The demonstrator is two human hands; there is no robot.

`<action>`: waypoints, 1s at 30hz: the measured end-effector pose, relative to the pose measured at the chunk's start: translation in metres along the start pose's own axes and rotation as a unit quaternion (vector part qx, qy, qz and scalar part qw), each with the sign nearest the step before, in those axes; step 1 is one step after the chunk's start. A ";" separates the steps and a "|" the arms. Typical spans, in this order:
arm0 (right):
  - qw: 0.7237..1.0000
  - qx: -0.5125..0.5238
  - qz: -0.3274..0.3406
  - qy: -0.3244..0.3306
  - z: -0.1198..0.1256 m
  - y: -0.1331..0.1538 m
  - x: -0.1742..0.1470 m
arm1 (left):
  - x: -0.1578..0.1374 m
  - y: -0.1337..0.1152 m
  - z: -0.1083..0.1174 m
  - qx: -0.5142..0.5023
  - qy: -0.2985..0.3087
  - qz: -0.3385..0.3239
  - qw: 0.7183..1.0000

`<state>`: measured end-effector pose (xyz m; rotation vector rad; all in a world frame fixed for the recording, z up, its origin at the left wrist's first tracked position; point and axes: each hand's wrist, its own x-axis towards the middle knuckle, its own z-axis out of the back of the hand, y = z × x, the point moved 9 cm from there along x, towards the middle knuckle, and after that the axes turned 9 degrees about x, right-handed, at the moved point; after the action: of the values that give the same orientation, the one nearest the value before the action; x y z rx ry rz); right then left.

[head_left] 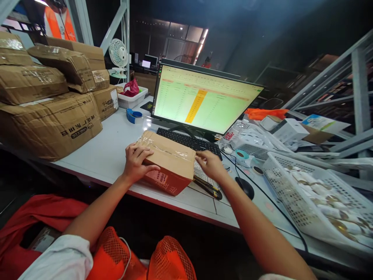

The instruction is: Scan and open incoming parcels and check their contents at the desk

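Holding one box [171,160] with left hand [136,161], touching its edge with right hand [212,165], right grip unclear, near one cutter [207,187]

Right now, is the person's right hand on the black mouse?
No, the right hand is at the right end of the cardboard box, apart from the black mouse.

And there's the monitor [233,111], its print [196,105] too small to read, while the carton [169,147] masks part of the keyboard [188,140], whatever the right hand [214,165] meets at the carton's right end can't be made out, and the near-right basket [282,190] runs off the right edge!
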<state>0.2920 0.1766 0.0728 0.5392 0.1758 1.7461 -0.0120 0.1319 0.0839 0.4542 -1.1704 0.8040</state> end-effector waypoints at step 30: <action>0.951 0.156 0.214 0.159 -0.037 0.124 0.074 | 0.025 -0.046 -0.016 0.083 0.143 -0.099 0.981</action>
<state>0.1544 0.2218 0.1087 0.5462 0.6080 2.2444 0.0371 0.1213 0.1055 0.5628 -0.7809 0.7676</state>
